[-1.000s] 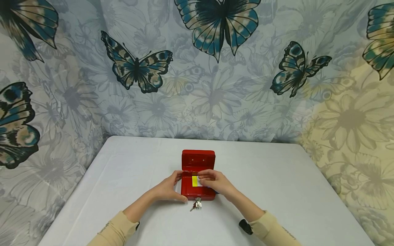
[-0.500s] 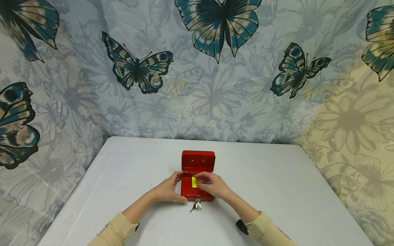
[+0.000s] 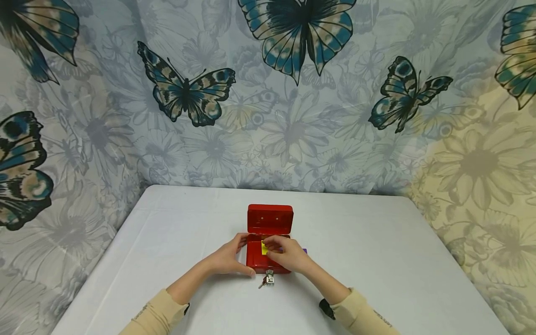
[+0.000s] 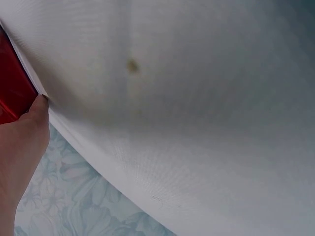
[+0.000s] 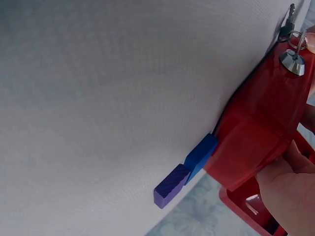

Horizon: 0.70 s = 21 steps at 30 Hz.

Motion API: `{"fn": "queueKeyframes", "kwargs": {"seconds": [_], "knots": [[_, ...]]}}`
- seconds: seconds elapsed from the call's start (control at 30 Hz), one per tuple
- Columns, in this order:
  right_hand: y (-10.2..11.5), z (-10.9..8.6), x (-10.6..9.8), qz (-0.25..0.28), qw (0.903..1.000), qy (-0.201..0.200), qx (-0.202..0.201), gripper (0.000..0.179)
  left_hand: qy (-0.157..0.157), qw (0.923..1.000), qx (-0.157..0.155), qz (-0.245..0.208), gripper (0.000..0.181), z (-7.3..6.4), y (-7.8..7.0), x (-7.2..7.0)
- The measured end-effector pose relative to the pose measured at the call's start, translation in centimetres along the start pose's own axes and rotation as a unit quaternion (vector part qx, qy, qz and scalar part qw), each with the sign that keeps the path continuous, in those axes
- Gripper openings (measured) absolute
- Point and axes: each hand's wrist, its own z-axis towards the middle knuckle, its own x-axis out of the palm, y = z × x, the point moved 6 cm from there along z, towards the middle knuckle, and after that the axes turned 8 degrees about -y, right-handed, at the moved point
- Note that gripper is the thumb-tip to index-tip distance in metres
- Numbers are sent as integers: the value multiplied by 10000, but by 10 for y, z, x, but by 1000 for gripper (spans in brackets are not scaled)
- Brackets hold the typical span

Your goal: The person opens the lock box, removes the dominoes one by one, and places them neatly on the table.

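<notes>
A red cash box (image 3: 254,260) stands on the table with its lid (image 3: 270,218) raised. At its left side my left hand (image 3: 228,257) holds it, thumb at the front corner and fingers at the back one. My right hand (image 3: 291,255) reaches over the box from the right, fingers bent beside a flat yellow piece (image 3: 264,248) inside. Whether they pinch anything is hidden. Keys (image 3: 262,281) hang from the front lock (image 5: 293,63). Along the box's right side, the right wrist view has a blue block (image 5: 201,155) and a purple block (image 5: 171,186) end to end.
A white cloth covers the table (image 3: 188,218), whose far edge meets a patterned fabric wall (image 3: 293,153) with butterflies. Both sleeves (image 3: 157,311) lie at the front. A small dark spot (image 4: 132,66) marks the cloth in the left wrist view.
My right hand has shifted slightly left over the box and now covers part of the yellow piece. A purple edge now shows to the right of this hand. The left hand has kept its place.
</notes>
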Motion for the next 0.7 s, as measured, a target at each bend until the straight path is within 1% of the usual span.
{"fn": "queueKeyframes", "kwargs": {"seconds": [0.17, 0.33, 0.7], "knots": [[1, 0, 1, -65, 10000, 36, 17, 31, 2, 10000, -26, 18, 99, 1, 0, 0], [3, 1, 3, -125, 9999, 74, -51, 32, 6, 10000, -14, 53, 99, 2, 1, -1], [5, 1, 9, -78, 9998, 178, -87, 32, 16, 10000, 25, 43, 100, 3, 3, 0]]}}
